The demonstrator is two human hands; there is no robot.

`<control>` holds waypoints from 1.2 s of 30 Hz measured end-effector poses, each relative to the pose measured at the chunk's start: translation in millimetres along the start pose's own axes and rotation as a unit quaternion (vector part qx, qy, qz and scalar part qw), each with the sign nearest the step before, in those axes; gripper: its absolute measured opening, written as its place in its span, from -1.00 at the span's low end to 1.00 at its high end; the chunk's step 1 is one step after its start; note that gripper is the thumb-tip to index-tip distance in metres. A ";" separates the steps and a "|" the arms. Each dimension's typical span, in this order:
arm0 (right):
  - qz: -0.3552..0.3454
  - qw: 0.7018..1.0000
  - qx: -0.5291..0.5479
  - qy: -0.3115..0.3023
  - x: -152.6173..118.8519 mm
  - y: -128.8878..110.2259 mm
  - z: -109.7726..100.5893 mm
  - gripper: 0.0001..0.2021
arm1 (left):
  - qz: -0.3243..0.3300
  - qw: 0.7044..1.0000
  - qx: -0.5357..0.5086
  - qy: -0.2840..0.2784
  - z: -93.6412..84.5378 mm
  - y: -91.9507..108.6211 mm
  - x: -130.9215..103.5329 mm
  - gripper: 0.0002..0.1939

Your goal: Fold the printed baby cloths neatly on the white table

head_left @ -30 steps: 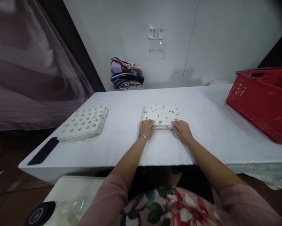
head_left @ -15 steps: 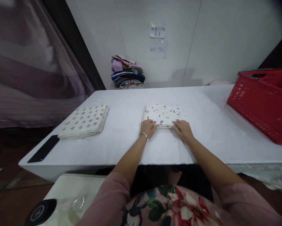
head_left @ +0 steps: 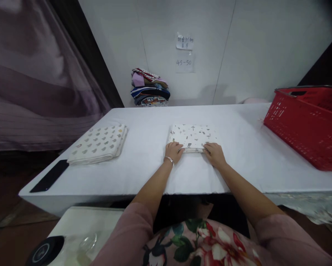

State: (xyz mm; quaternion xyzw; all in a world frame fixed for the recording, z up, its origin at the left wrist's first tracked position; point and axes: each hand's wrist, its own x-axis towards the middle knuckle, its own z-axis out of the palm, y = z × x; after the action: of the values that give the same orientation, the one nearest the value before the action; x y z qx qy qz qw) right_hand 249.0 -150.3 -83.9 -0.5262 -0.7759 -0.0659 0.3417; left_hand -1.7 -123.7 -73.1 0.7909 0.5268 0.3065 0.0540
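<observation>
A folded white cloth with small scattered prints [head_left: 192,135] lies flat on the white-covered table [head_left: 143,147]. My left hand [head_left: 173,152] is closed on its near left corner, with a bracelet at the wrist. At the near right corner, my right hand [head_left: 214,153] grips the same cloth, fingers over the top edge. The thumbs seem to be at the folded front edge, where the layers show. Another folded cloth with grey prints [head_left: 99,144] lies at the table's left side, touched by neither hand.
A dark flat object [head_left: 50,176] lies at the left table edge. A red basket [head_left: 307,125] stands at the right. Stacked folded fabrics [head_left: 150,88] are at the back against the wall. A white surface [head_left: 71,225] below left holds a round black object [head_left: 45,251].
The view has shifted slightly, so the basket appears a little further left. Both hands remain at the front corners of the cloth.
</observation>
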 end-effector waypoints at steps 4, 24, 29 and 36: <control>0.029 0.999 0.034 0.016 1.8 2.5 4.8 -0.82 | -0.028 0.999 -0.024 0.009 4.3 -2.3 1.9 -0.84; -0.029 0.999 -0.003 0.018 -4.6 -5.1 -5.1 -0.81 | 0.006 1.000 -0.008 0.015 -1.0 4.8 -7.5 -0.80; -0.029 1.000 0.002 0.010 -5.8 -4.4 -5.7 -0.81 | 0.017 1.000 -0.005 -0.002 -2.6 2.4 -9.9 -0.77; -0.031 0.999 -0.019 -0.005 -6.9 -3.2 -5.1 -0.76 | -0.025 0.999 0.023 0.014 -6.5 1.5 -11.8 -0.76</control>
State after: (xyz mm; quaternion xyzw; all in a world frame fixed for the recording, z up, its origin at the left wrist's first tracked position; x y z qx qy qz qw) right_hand 250.1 -159.3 -83.4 -0.5090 -0.7920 -0.0886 0.3253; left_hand -7.1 -136.2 -72.3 0.7739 0.5545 0.3039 0.0358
